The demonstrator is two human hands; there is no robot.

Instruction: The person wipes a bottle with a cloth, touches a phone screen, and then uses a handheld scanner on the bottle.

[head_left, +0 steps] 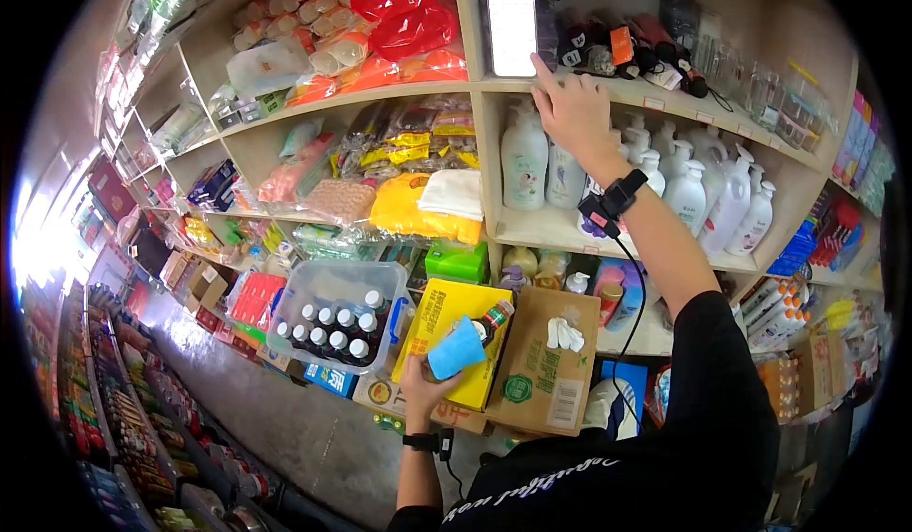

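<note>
My right hand [575, 114] is raised to the shelf, its index finger stretched out at the lower edge of a lit smartphone [513, 33] that stands upright there. My left hand [425, 387] is low in front, wrapped round a light blue cloth [456, 349]. A dark bottle with a green and red label [495, 316] sticks out past the cloth, over a yellow box [439, 313]. Left of it stands a clear plastic bin [309, 290] with blue handles. Several dark bottles with white caps [348, 321] stand inside the bin.
A cardboard box [543, 366] with crumpled white gloves [564, 334] on top sits right of the yellow box. White pump bottles [686, 193] line the shelf under my right forearm. Glass jars [763, 93] stand at the upper right. Packed racks [119, 408] border the aisle floor [285, 427].
</note>
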